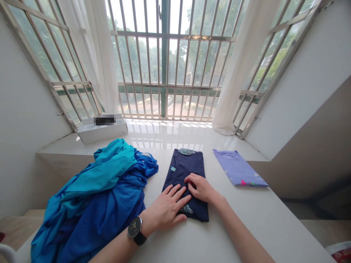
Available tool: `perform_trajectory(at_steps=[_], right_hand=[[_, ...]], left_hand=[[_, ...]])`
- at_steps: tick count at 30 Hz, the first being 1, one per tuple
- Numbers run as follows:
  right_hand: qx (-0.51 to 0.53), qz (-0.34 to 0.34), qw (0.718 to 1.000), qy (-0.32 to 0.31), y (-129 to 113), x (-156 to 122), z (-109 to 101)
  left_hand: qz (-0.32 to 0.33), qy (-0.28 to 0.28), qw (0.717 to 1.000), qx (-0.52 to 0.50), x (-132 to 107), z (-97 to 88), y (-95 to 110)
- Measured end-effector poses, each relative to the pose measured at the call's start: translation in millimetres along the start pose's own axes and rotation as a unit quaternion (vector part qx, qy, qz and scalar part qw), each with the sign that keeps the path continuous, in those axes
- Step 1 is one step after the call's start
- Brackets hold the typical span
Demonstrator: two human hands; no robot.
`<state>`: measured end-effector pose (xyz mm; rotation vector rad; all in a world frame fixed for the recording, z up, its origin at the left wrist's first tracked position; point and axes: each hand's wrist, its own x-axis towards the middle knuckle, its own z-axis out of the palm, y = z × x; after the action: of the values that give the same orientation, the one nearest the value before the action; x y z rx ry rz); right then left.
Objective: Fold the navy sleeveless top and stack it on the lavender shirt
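White windowsill (255,223), barred window (164,58) ahead. Folded navy T-shirt (192,164) mid-sill; my left hand (164,206) flat on it, open; right hand (199,188) curled on it, grip unclear. Blue garment heap (95,197) touching shirt's left. Risk: sliding palms drag folds loose; heap slumps over.

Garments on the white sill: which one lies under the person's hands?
The folded navy shirt, with the left hand and right hand on it; the crumpled blue garment and folded lilac one flank it.
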<state>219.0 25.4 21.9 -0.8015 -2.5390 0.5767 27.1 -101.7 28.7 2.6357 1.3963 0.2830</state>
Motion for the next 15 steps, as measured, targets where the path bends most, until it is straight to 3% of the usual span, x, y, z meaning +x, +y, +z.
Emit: perform_trajectory(at_steps=[8,15], right_hand=[[0.078,0.042,0.996,0.031,1,3,-2],[0.128,0.083,0.986,0.069,4,6,-2]], left_hand=[[0.063,0.013,0.998,-0.017,6,-4.5,20],[0.042,0.01,0.999,-0.026,8,-6.3,24]])
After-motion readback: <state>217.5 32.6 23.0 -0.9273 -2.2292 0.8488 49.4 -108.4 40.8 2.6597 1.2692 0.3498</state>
